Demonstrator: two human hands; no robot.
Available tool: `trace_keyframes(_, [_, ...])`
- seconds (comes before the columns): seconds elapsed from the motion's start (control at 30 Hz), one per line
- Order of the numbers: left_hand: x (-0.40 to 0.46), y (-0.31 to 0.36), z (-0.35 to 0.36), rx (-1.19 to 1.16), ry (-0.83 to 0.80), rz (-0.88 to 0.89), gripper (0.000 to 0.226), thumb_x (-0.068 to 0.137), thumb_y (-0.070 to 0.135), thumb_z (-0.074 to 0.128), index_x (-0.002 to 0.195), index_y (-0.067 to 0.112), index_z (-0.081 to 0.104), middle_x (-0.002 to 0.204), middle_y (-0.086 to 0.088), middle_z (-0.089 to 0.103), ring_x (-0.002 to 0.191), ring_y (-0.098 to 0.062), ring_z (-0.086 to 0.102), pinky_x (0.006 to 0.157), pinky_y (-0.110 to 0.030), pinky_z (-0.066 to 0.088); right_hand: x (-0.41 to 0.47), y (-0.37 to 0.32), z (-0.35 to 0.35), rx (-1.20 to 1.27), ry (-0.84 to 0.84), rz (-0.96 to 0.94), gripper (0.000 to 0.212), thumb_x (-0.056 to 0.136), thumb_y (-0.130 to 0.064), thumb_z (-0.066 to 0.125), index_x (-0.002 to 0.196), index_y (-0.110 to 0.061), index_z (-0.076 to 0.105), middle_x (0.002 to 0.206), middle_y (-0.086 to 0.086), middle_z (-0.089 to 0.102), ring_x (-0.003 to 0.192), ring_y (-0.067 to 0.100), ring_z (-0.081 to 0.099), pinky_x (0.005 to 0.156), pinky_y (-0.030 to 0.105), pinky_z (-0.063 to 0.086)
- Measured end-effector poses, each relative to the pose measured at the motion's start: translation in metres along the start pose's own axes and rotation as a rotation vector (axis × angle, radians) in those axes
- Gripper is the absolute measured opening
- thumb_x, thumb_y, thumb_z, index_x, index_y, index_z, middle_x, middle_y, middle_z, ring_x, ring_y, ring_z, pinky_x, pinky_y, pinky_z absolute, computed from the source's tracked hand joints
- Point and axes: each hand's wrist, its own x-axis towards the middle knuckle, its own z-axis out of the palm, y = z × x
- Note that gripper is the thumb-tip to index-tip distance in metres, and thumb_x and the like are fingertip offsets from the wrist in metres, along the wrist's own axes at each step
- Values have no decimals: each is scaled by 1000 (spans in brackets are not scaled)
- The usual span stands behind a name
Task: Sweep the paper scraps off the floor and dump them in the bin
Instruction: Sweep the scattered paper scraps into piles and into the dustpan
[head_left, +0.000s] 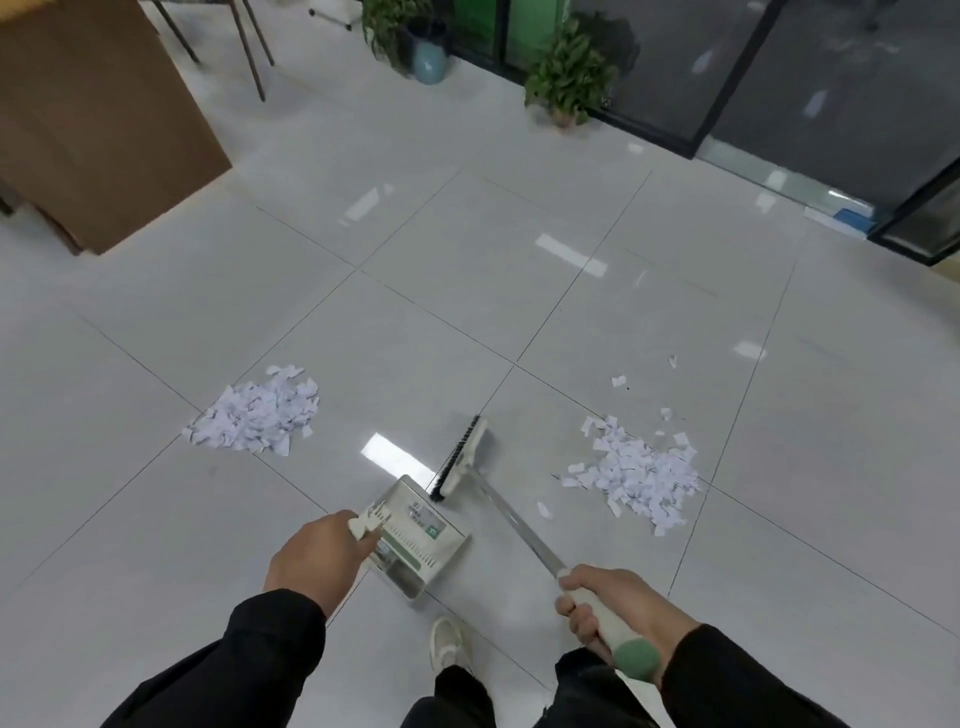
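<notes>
So far nothing is swept up, as I read it: two heaps of paper scraps lie on the floor, the left heap and the right heap well apart, with a few strays beyond the right one. The scraps look thin, white and ragged-edged, light enough to scatter. Between the heaps my broom, dark bristles on a pale head with a metal shaft, rests near the dustpan, a pale, hard-looking tray that looks empty. My left hand holds the dustpan's handle; my right hand is wrapped round the broom's grip. The floor is glossy tile. I see no bin.
</notes>
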Motion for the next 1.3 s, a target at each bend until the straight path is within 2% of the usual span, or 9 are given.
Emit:
trace_keyframes(0.17, [-22, 6, 11, 23, 6, -53, 26, 100, 53, 53, 89, 31, 63, 75, 12, 63, 68, -5, 58, 53, -23, 38, 31, -26, -17, -222, 4, -6, 14, 93, -3, 62, 105, 0, 56, 68, 15, 56, 40, 14, 40, 35, 19, 37])
trace_keyframes(0.3, [-35, 44, 28, 59, 22, -89, 26, 100, 54, 54, 97, 31, 67, 76, 13, 63, 67, -3, 58, 54, -23, 38, 32, -65, -94, -243, 42, -6, 13, 93, 0, 61, 104, 2, 54, 69, 17, 55, 37, 14, 40, 35, 17, 39])
trace_keyframes(0.43, [-45, 90, 54, 42, 47, -145, 32, 99, 54, 53, 116, 32, 68, 82, 12, 64, 76, -11, 61, 62, -28, 44, 11, -109, -190, -305, 111, -16, 13, 92, 0, 64, 102, 3, 55, 69, 19, 57, 36, 16, 42, 35, 19, 42])
trace_keyframes(0.63, [-48, 193, 92, -46, 78, -130, 25, 101, 47, 54, 88, 28, 65, 73, 9, 64, 69, -12, 60, 58, -30, 43, -16, -159, -301, -270, 127, -14, 22, 93, -4, 63, 111, 2, 51, 69, 16, 55, 36, 14, 40, 33, 18, 40])
trace_keyframes(0.87, [-44, 279, 113, -77, 62, -58, 27, 101, 47, 54, 84, 29, 63, 72, 7, 65, 67, -12, 60, 55, -29, 40, -64, -182, -369, -89, 127, -86, 29, 92, -12, 62, 120, -2, 57, 76, 12, 57, 44, 13, 39, 35, 17, 38])
trace_keyframes(1.0, [-39, 333, 125, -113, 37, 1, 30, 101, 50, 54, 80, 29, 60, 69, 4, 63, 66, -15, 59, 55, -29, 39, -106, -186, -418, -98, 180, -167, 21, 92, -17, 63, 109, -6, 62, 81, 11, 56, 47, 15, 39, 41, 17, 30])
trace_keyframes(1.07, [-41, 343, 123, -120, 34, -4, 31, 101, 52, 53, 79, 30, 59, 70, 4, 63, 67, -15, 59, 56, -29, 41, -115, -185, -424, -179, 231, -246, 13, 93, -12, 63, 100, -2, 66, 80, 13, 56, 47, 17, 42, 42, 18, 34])
trace_keyframes(1.17, [-41, 361, 124, -103, 42, 32, 33, 99, 56, 53, 78, 31, 59, 68, 3, 63, 66, -16, 59, 57, -30, 42, -118, -183, -441, -186, 254, -335, 11, 91, -8, 63, 85, -7, 54, 74, 11, 46, 53, 18, 39, 47, 23, 37])
trace_keyframes(1.3, [-36, 367, 123, -79, 52, 63, 32, 98, 57, 55, 77, 33, 59, 66, 5, 63, 65, -15, 60, 57, -29, 43, -88, -190, -460, -244, 418, -305, 7, 94, -7, 55, 91, -1, 58, 73, 13, 49, 48, 20, 43, 44, 23, 38])
